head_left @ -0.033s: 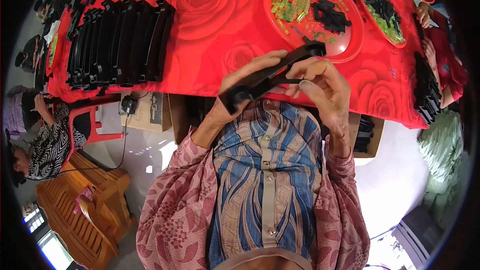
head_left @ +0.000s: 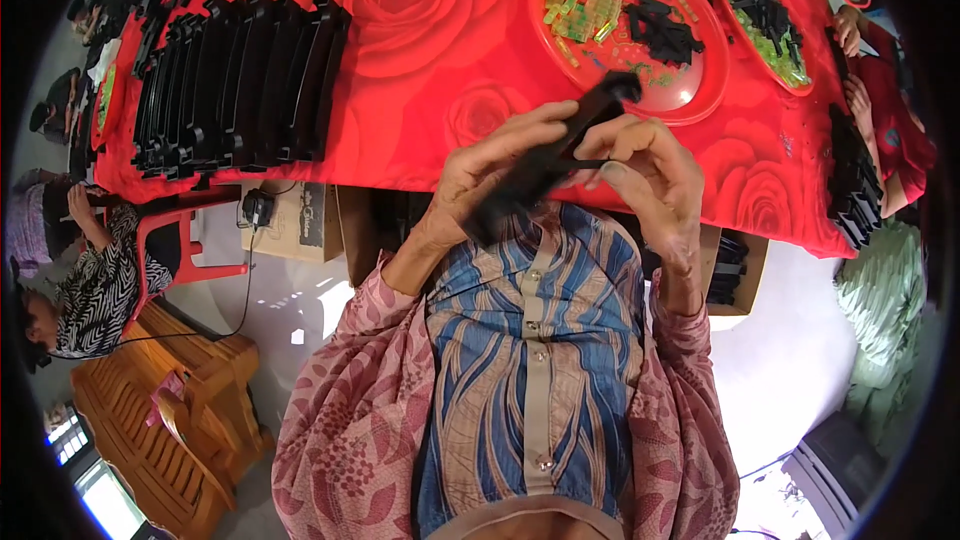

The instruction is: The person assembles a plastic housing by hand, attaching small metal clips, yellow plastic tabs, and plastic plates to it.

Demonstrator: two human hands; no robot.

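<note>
Two hands meet on one long black part (head_left: 545,165), which I see aslant over the near edge of the red tablecloth (head_left: 395,145). The left hand (head_left: 482,165) wraps it from the left, fingers closed over its upper side; I take that as the steadying hold, leaving the other side open to work on. Just right of it, the right hand (head_left: 658,175) pinches a thin black strip (head_left: 587,164) between thumb and fingertips, barely parted. Its inner end reaches the part, but blur means I cannot tell whether it is seated. Beyond the grip, rightward, a round red tray (head_left: 722,65) holds small black pieces (head_left: 665,32) and yellow-green pieces (head_left: 598,12), likely for easy reach. Left of the grip, similar black parts (head_left: 245,85) stand packed in a row, probably to save room.
</note>
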